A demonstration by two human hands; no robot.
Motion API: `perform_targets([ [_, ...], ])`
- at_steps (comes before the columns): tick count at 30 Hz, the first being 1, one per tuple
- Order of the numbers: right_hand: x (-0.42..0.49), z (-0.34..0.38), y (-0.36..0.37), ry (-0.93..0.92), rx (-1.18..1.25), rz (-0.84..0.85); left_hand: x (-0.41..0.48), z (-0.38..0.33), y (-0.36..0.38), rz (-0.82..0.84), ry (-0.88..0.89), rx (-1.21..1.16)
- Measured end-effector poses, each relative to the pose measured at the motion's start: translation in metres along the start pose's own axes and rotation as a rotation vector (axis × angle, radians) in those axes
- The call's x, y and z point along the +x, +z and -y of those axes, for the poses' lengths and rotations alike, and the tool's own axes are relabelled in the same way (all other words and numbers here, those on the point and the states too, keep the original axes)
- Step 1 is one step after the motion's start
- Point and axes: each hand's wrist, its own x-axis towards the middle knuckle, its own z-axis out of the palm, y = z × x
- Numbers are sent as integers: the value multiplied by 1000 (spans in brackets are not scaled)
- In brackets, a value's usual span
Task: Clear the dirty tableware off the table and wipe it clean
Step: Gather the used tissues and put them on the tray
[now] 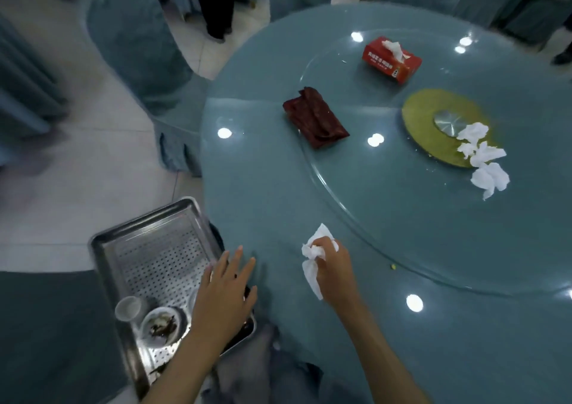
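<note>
Gripping a crumpled white paper tissue (pixel 311 267), the right hand (pixel 332 267) curls its fingers round the wad at lower centre, low over the round blue-grey table (pixel 263 187). The left hand (pixel 223 289) hovers with its fingers straight and spread over the right rim of the perforated steel tray (pixel 148 249) at lower left; whether it touches the rim I cannot tell. On the tray sit the cleared pieces: a small white cup (pixel 128 309) and a white bowl of dark food scraps (pixel 162 326).

What supports the tray is hidden, so a careless push from the left hand could probably tip it and spill both. The thin tissue may tear or smear grease rather than lift it. A wipe toward the table's edge would likely drop the small yellow crumb (pixel 393 267) onto the floor.

Farther up the frame, a folded dark red cloth (pixel 315 117) lies across the rim of the clear glass turntable (pixel 387 202). Loose white tissues (pixel 483 156) lie at right and a red tissue box (pixel 391 58) at upper right; wiping the glass could spin it and scatter them.
</note>
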Motion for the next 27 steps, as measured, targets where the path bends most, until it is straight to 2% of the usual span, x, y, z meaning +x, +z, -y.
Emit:
perform_targets([
  [6, -30, 66, 50, -193, -79, -35, -77, 60, -3, -7, -70, -37],
  [8, -39, 81, 60, -284, -76, -92, -86, 71, -5, 16, -67, -27],
  [10, -42, 87, 62, -299, -70, -121, -85, 73, -10, 45, -61, -22],
  [15, -27, 68, 44, -155, -35, -132, -54, 56, -17, 90, 6, -12],
  [20, 2, 38, -7, -129, -64, -226, 13, 10, -13, 121, 94, -11],
  [24, 25, -6, -56, -104, -58, -289, 73, -38, 6, 202, 132, -24],
  [27, 30, -55, -87, 9, -79, -297, 107, -71, 24, 268, 179, -15],
])
